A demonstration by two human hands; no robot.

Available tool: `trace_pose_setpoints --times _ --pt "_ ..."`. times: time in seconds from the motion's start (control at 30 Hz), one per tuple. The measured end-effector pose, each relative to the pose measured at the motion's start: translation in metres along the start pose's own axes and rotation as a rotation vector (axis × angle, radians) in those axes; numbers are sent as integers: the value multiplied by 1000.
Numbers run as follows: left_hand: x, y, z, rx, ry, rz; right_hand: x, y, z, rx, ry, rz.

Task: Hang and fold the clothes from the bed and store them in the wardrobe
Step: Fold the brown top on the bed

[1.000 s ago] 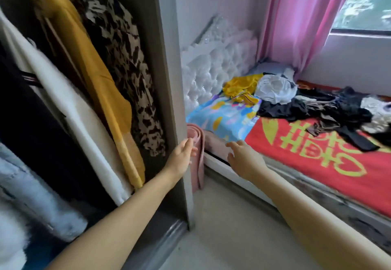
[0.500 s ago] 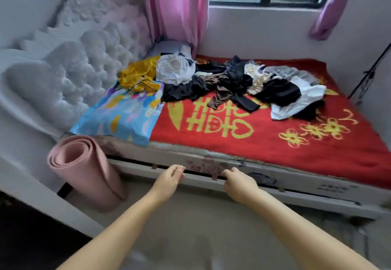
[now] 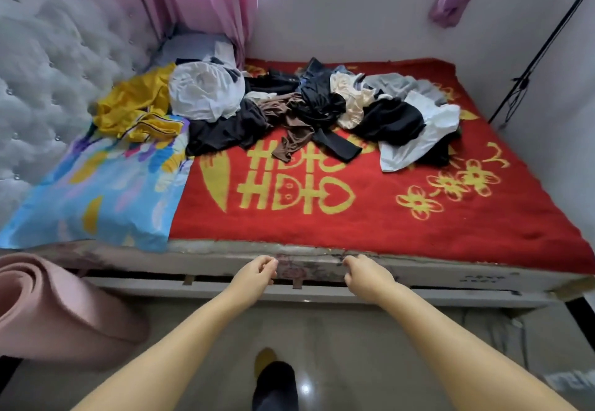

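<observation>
Foot (image 3: 273, 385): dark, cut off at the frame's bottom edge.
Left hand (image 3: 256, 270): loosely curled, empty, before the bed (image 3: 418, 277) edge.
Right hand (image 3: 365, 277): the same.
Pink mat (image 3: 48, 310): rolled, left of bed.
Clothes (image 3: 289, 111): tangled heap at the bed's far side, separate garments hard to distinguish.

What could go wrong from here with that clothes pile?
1. The clothes pile sits at the far side of the bed, while both empty hands, left hand and right hand, are at the near edge: a long lean is probably needed.
2. The garments overlap; pulling the brown garment may drag others along.
3. The pink rolled mat on the floor could trip a step toward the wardrobe.
</observation>
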State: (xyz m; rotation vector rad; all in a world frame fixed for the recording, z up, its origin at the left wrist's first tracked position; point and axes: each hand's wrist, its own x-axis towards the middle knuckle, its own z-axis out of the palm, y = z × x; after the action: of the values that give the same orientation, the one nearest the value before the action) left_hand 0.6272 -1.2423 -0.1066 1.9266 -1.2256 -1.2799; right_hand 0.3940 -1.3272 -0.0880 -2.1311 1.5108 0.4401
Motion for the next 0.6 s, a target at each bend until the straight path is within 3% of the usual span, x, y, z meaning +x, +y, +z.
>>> trace_pose_setpoints --times 0.3,0.6 --pt "141 12 -78 86 -8 -100 117 -10 -41 175 11 83" --pt "259 32 -79 143 -111 -203 215 33 -77 214 -83 151"
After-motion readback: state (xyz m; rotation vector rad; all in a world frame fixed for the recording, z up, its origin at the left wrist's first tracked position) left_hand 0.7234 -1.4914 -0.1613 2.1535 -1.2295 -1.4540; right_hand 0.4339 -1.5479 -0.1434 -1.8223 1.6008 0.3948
